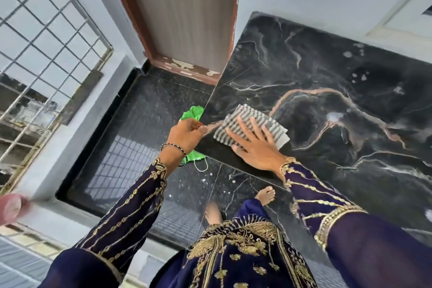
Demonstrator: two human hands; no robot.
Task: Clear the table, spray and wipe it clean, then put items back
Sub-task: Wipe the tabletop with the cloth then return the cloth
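A black marble table (pixel 327 91) with orange and white veins fills the right half of the view. A grey-and-white striped cloth (pixel 247 119) lies near its left front corner. My right hand (pixel 254 145) lies flat on the cloth with fingers spread, pressing it onto the marble. My left hand (pixel 187 133) is at the table's left edge, closed around a green face mask (pixel 192 113). The mask sticks out above and below the fist, and a white ear loop hangs down. Pale droplets or smears (pixel 360 76) dot the far part of the table.
A wooden door (pixel 184 14) with a brown frame stands just beyond the table's left corner. A metal grille (pixel 46 37) runs along the left. The dark speckled floor (pixel 145 124) lies below, with my bare feet (pixel 265 194) by the table's front edge.
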